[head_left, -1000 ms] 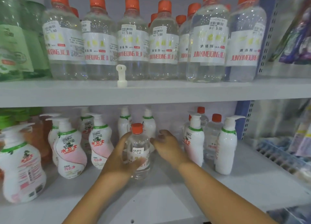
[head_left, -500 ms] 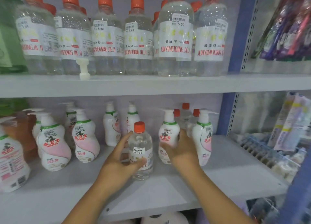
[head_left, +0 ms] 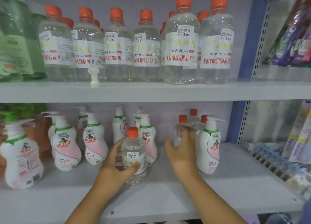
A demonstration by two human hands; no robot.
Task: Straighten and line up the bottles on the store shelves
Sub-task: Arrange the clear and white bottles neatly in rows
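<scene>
On the lower shelf (head_left: 235,186), my left hand (head_left: 116,166) grips a small clear bottle with an orange cap (head_left: 133,156), standing upright near the middle. To its right, my right hand (head_left: 182,149) wraps around a second clear orange-capped bottle (head_left: 180,131), blurred by motion. Two more small clear bottles (head_left: 195,117) stand behind it. White pump bottles with pink labels (head_left: 94,138) are spread unevenly along the shelf; one (head_left: 209,144) stands just right of my right hand.
The upper shelf (head_left: 151,91) carries a row of large clear orange-capped bottles (head_left: 181,43) and a loose white pump nozzle (head_left: 94,77). Green bottles (head_left: 15,43) stand upper left, brown ones (head_left: 38,136) lower left. A blue upright (head_left: 249,38) borders packaged goods on the right.
My right hand left the white pump bottle and closed on a small clear orange-capped bottle further right. My left hand keeps its grip on the middle bottle. The view shifted.
</scene>
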